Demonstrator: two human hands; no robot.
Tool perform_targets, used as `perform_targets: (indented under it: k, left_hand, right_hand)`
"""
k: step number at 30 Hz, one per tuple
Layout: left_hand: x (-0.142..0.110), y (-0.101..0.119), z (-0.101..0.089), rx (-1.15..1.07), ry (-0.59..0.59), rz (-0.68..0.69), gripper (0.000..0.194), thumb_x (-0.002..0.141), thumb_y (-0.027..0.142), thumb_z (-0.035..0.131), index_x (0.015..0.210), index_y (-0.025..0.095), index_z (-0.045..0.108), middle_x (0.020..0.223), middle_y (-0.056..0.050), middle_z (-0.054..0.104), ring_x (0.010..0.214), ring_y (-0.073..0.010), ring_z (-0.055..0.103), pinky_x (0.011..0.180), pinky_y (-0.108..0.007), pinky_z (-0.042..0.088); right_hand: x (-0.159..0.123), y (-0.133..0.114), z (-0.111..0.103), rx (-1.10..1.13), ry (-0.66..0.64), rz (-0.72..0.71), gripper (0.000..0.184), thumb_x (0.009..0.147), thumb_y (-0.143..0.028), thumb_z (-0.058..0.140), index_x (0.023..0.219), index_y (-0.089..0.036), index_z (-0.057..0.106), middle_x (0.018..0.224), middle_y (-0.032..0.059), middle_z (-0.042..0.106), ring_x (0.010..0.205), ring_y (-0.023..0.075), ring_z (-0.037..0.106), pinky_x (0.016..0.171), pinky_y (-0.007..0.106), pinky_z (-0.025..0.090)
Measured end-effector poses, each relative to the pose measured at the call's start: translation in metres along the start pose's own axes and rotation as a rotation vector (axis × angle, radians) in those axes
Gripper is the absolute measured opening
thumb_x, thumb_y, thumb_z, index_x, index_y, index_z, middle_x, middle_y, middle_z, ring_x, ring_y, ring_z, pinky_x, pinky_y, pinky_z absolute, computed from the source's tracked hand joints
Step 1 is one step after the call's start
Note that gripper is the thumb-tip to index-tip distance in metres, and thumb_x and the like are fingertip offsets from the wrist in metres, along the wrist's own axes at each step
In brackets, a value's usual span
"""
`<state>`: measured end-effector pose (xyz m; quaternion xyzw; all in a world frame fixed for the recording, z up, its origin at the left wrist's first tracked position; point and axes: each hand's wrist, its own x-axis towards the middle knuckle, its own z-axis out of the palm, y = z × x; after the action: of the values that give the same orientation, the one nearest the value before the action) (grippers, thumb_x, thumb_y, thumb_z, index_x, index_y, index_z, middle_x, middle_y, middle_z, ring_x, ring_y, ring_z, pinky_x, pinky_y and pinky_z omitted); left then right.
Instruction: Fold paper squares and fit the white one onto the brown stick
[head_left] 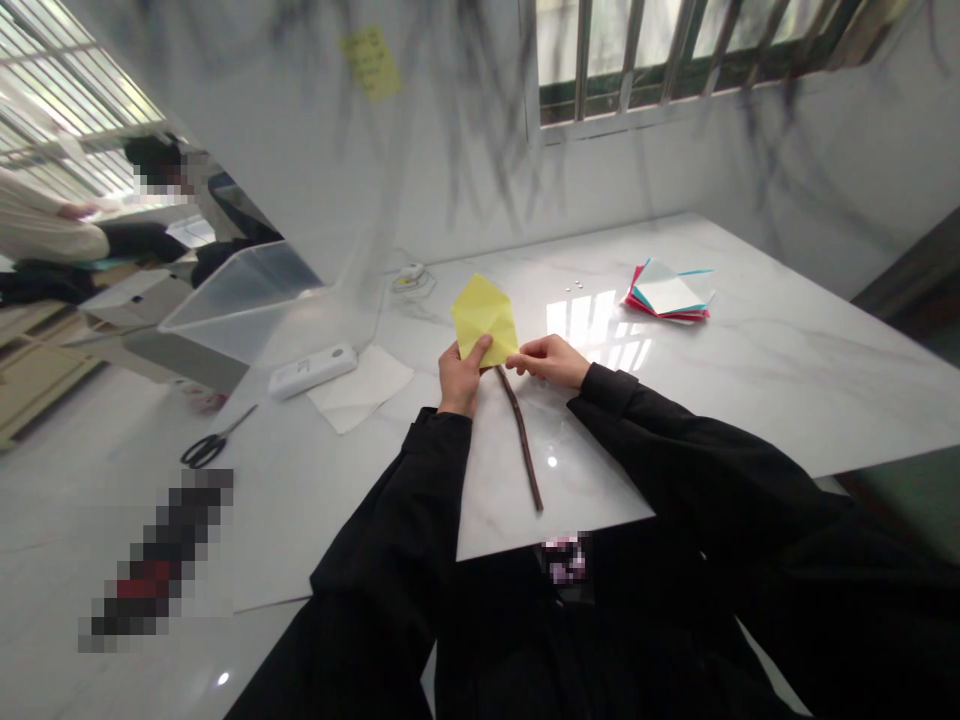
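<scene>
A creased piece of yellow paper point(484, 312), folded with a pointed top, is held up over the white table. My left hand point(461, 378) grips its lower left edge, thumb lying across the front. At the lower right corner, the thumb and fingertips of my right hand point(551, 360) pinch the paper's edge. Below the paper a thin brown twig point(521, 430) lies on the table, its upper end hidden behind the paper and hands.
Scissors point(214, 442), a white device point(313, 372) and white paper point(361, 388) are on the left. A clear plastic bin point(240, 300) stands behind them. Coloured paper sheets point(670, 290) lie at right. A coiled cable point(412, 282) sits by the wall. A person point(60, 225) is at far left.
</scene>
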<state>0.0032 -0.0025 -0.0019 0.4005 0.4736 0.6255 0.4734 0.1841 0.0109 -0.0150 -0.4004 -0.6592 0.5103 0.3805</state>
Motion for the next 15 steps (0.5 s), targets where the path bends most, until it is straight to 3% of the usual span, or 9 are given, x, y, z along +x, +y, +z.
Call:
perform_targets:
  k: [8, 15]
  left_hand:
    - [0.0002, 0.0004, 0.0006, -0.021, 0.010, -0.025, 0.055, 0.059, 0.049, 0.096, 0.095, 0.014, 0.074, 0.094, -0.011, 0.079, 0.089, -0.0250, 0.075, 0.070, -0.029, 0.058]
    - [-0.0011, 0.0024, -0.0003, -0.041, -0.112, -0.077, 0.056, 0.059, 0.047, 0.097, 0.095, 0.013, 0.073, 0.098, -0.014, 0.079, 0.099, -0.0283, 0.075, 0.084, -0.038, 0.062]
  right_hand:
    - [0.0007, -0.0013, -0.0027, 0.022, -0.039, -0.030, 0.050, 0.083, -0.062, 0.069, 0.087, -0.014, 0.081, 0.073, 0.0041, 0.070, 0.059, 0.0106, 0.049, 0.056, 0.026, 0.037]
    - [0.0004, -0.0018, -0.0019, 0.033, 0.002, -0.017, 0.052, 0.076, -0.067, 0.074, 0.071, -0.016, 0.069, 0.059, -0.0007, 0.057, 0.056, 0.0110, 0.046, 0.055, 0.027, 0.036]
